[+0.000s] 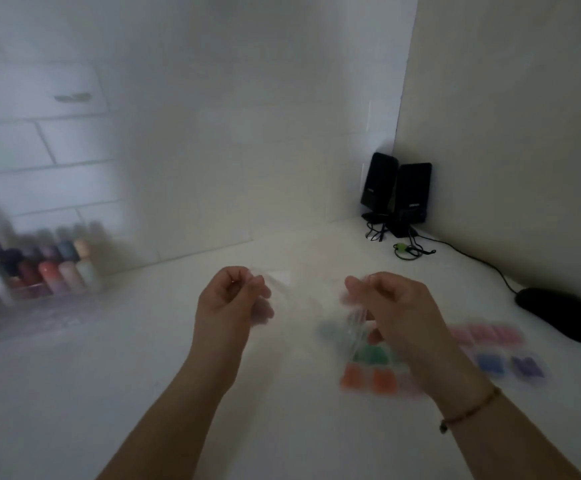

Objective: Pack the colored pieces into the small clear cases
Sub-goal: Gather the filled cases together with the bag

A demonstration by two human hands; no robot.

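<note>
We raise both hands above the white counter (74,393). The left hand (230,303) pinches something clear, probably a case (278,277). What the right hand (386,306) grasps, blur hides. Colored pieces (368,375) lie at 4 o'clock within reach, we judge for packing. Speakers (396,192) stand at 1 o'clock in the wall corner.

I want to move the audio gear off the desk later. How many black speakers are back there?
2. Both stand in the far right corner: the left speaker against the back wall, the right speaker touching it on its right. None seems hidden.
</note>
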